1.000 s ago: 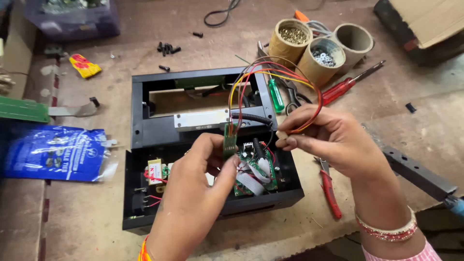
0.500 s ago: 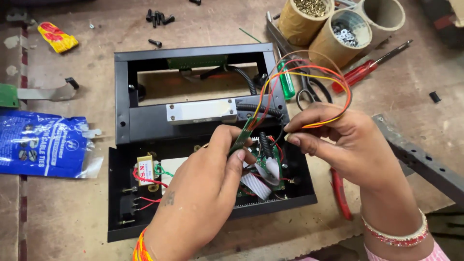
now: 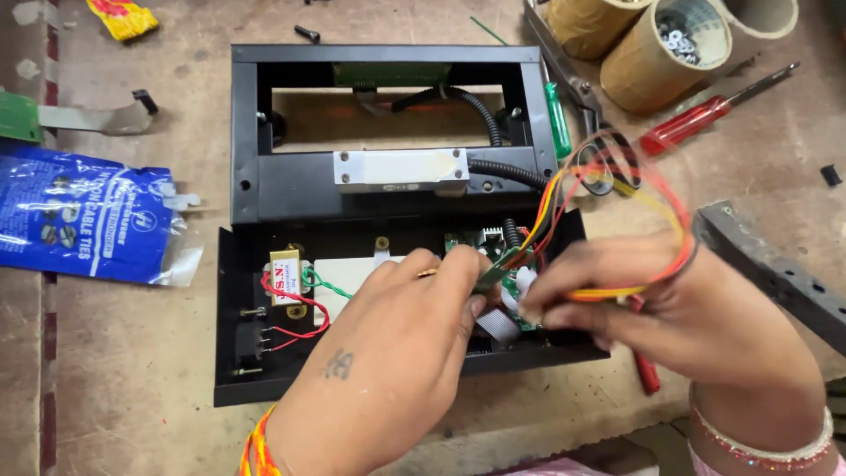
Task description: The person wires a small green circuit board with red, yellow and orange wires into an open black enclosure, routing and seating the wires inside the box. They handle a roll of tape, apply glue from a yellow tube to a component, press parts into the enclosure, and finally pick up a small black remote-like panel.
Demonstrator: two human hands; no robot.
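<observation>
Green board (image 3: 495, 273) half hidden by left hand (image 3: 388, 353).

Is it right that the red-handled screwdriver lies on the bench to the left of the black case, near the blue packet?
Not quite. The head view shows the red-handled screwdriver on the bench to the right of the black case, beside the cardboard tubes. The blue packet lies on the left.
</observation>
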